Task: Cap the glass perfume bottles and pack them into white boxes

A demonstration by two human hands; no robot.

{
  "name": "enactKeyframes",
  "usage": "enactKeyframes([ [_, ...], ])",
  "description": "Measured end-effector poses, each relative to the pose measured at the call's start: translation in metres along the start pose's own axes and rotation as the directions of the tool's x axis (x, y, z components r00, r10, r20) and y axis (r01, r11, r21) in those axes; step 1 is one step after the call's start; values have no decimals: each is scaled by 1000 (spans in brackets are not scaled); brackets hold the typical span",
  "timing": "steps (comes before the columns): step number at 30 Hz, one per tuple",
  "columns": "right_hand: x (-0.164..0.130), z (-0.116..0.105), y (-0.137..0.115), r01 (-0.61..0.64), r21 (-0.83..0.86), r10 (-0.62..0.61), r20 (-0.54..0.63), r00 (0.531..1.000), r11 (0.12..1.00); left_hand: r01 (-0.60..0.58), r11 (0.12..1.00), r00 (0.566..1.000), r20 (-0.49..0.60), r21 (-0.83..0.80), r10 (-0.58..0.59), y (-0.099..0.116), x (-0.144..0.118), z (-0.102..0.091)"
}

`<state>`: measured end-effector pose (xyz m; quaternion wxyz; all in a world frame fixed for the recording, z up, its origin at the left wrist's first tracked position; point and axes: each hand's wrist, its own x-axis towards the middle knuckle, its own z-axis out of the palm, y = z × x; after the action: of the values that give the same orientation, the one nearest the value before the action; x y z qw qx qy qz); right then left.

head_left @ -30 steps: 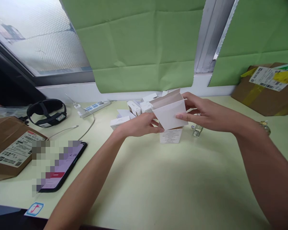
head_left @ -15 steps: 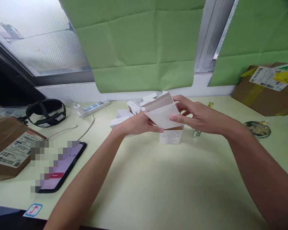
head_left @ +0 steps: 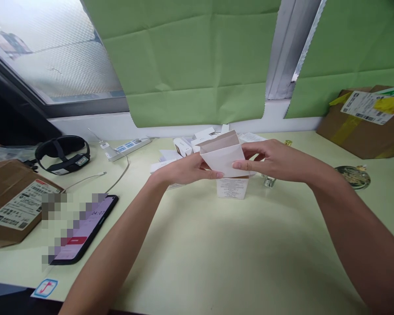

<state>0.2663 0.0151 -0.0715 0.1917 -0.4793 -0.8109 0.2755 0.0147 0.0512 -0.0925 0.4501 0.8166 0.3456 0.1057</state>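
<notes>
White carton (head_left: pixel 221 161) tilted over a printed box (head_left: pixel 231 188), pinched in the right hand (head_left: pixel 268 159), thumb across the front. Left hand (head_left: pixel 191 169) curled inward at its left edge; fingertips hidden, grasp impossible to tell.

Phone (head_left: pixel 89 228) beside a cardboard box (head_left: pixel 19 203), black headset (head_left: pixel 70 165) near a white power strip (head_left: pixel 130 147), green blind (head_left: pixel 200 65) behind
</notes>
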Motion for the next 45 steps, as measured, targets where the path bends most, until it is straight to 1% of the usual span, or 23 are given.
enactKeyframes([
  [5,1,-2,4,-18,-25,19,13,1000,1000,-56,998,997,46,-6,57,0,1,-2],
  [10,1,-4,8,-54,-46,57,67,996,997,-75,997,996,44,29,73,1,0,-1],
  [13,1,-4,8,-39,-39,40,39,998,998,-80,996,996,45,43,78,1,0,0],
  [17,2,-2,6,-2,25,2,-24,1000,1000,-102,994,994,52,32,100,0,0,-1],
  [21,3,-1,5,15,56,-13,-38,999,998,-127,992,991,36,-6,127,0,-1,-2],
  [28,3,0,3,14,89,-8,-64,998,996,-125,992,991,49,-32,126,-1,-2,-3],
  [33,3,1,4,13,104,-4,-86,996,994,-112,994,993,25,-16,112,1,-3,-4],
  [41,5,3,2,-5,190,20,-76,997,982,-101,995,994,27,-28,101,2,-3,-4],
  [45,8,5,5,0,162,12,-73,997,987,-92,996,995,30,-6,93,1,-3,-4],
])
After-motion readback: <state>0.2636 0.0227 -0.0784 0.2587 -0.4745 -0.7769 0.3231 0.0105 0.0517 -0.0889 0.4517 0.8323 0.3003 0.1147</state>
